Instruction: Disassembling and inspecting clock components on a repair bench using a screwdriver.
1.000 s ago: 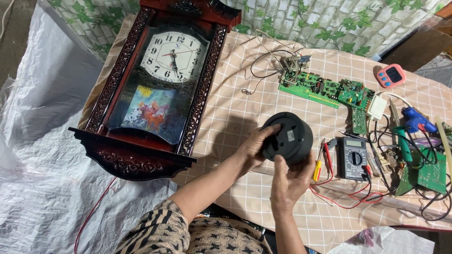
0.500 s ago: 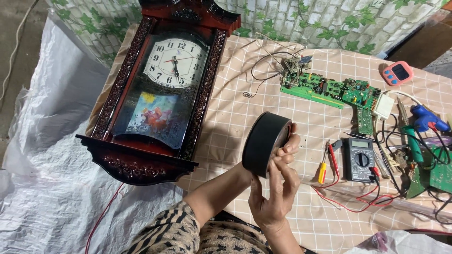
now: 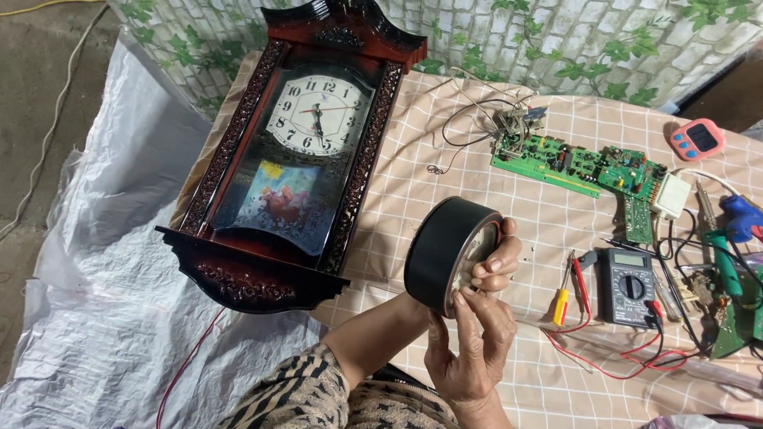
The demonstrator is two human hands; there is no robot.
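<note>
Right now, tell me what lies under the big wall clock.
Under the wall clock lies the checked tablecloth; its lower end juts over white plastic sheeting. Whatever sits directly beneath the case is covered.

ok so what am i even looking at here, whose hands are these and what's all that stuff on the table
The picture comes from a camera worn on a person's head, looking down at their own two hands. The left hand and right hand together hold a round black clock, tilted on edge. Below is a table with a checked cloth. On it lie a tall wooden wall clock, green circuit boards, a multimeter, a yellow-handled screwdriver and a pink timer.
</note>
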